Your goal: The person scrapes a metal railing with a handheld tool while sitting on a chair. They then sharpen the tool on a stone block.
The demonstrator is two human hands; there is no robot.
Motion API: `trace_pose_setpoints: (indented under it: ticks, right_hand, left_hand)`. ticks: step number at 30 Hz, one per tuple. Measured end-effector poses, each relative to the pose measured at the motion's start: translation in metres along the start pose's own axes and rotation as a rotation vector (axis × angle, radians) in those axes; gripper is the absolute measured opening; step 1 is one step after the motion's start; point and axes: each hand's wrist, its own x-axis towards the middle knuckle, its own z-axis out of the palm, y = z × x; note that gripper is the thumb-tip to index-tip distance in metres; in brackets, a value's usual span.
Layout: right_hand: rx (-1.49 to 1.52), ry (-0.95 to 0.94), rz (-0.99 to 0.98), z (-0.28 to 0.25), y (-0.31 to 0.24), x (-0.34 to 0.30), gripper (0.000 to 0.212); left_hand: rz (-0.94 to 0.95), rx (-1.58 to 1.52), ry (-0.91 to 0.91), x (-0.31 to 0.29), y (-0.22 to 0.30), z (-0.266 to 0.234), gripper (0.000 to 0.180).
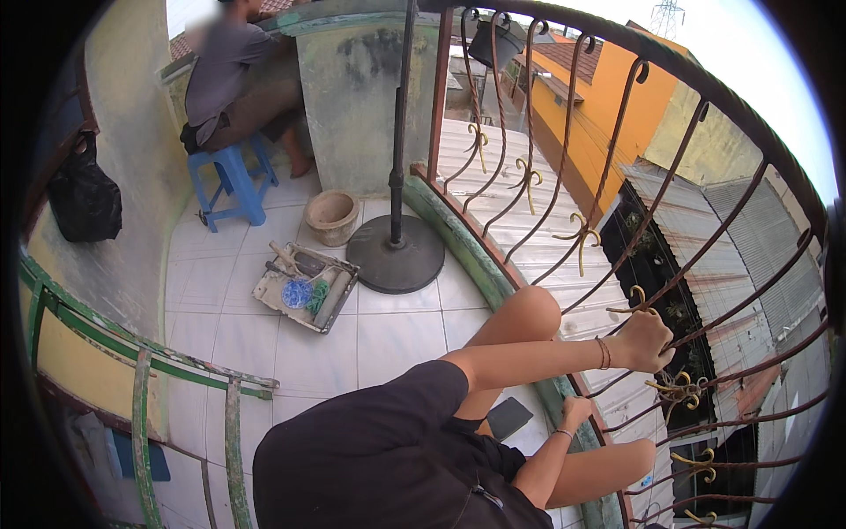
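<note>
My left hand (643, 342), arm stretched out to the right, is closed in a fist around a twisted metal bar of the railing (714, 229), next to a gold-painted scroll ornament (636, 301). Anything else inside that fist is hidden. Lower and nearer, my right hand (577, 410) has its fingers curled beside the railing's bottom rail (585, 390); what they hold, if anything, does not show. I sit facing the railing, a bent knee on either side of my right arm. Another gold ornament (679, 390) sits on the bars just beyond my hands.
A worn tray (330, 319) with a roller and blue and green strands lies on the tiles. Beyond stand a clay pot (332, 218) and a black pole base (395, 256). A person sits on a blue stool (238, 181). A dark flat object (509, 418) lies near my legs.
</note>
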Motion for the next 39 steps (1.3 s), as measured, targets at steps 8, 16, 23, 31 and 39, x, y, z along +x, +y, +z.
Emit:
trace_pose_setpoints:
  ticks: [8, 16, 23, 31, 39]
  right_hand:
    - [0.179, -0.015, -0.066, 0.015, 0.046, -0.004, 0.040]
    - [0.094, 0.178, -0.143, 0.011, 0.055, -0.008, 0.032]
    - [0.169, 0.390, -0.017, 0.050, 0.017, -0.046, 0.025]
    - [0.118, 0.222, 0.084, 0.041, -0.001, -0.051, 0.021]
    - [0.175, 0.267, 0.063, 0.039, 0.007, -0.040, 0.017]
  left_hand:
    - [-0.030, -0.234, -0.267, -0.002, -0.031, 0.086, 0.017]
    - [-0.386, -0.346, -0.392, -0.043, -0.087, 0.168, 0.028]
    - [-1.312, -0.368, -0.966, -0.181, -0.175, 0.243, 0.043]
    - [-1.522, -1.458, -0.937, -0.226, -0.189, 0.289, 0.040]
    - [-1.423, -1.156, -0.913, -0.207, -0.179, 0.293, 0.044]
